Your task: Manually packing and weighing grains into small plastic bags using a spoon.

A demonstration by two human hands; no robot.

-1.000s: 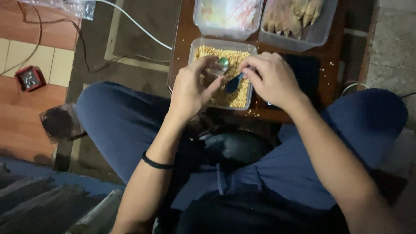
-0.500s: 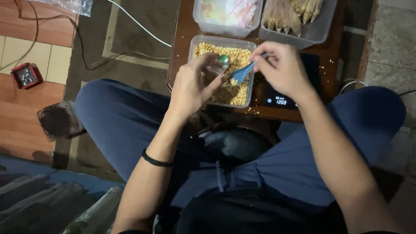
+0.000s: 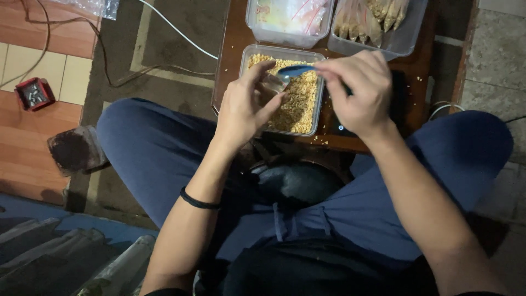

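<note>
Small clear plastic bag (image 3: pixel 272 83), held up over the near-left part of the table (image 3: pixel 233 66), just above the open tub. Left hand (image 3: pixel 245 107) pinches it, thumb and forefinger pressed on the film near its mouth; the other fingers curl behind. The bag looks thin, soft and very light, probably slippery and quick to collapse. Best taken at the rim, mouth kept open, with no squeeze on the belly.

Blue spoon (image 3: pixel 296 70) lies nearly level, bowl end just at the bag mouth. Right hand (image 3: pixel 359 90) holds the handle, fingertips closed on it from above. Stiff plastic, light; whether the bowl carries anything I cannot tell.

Below both: a clear rectangular tub (image 3: pixel 307 129) of small yellow-tan grains, part full, at the table's near edge. Loose grains would spill easily; a few crumbs lie on the wood to its right.

Far edge: a clear tub of small plastic bags (image 3: pixel 289 19) on the left, and another with pale long packets (image 3: pixel 378 24) on the right. A dark flat device (image 3: pixel 341 127) with a small light sits under the right wrist.

Left wrist wears a black band (image 3: pixel 198 201). The person sits with blue-trousered knees (image 3: pixel 153 148) spread either side of the table. On the floor to the left are cables (image 3: pixel 164 30) and a small red box (image 3: pixel 34 93).
</note>
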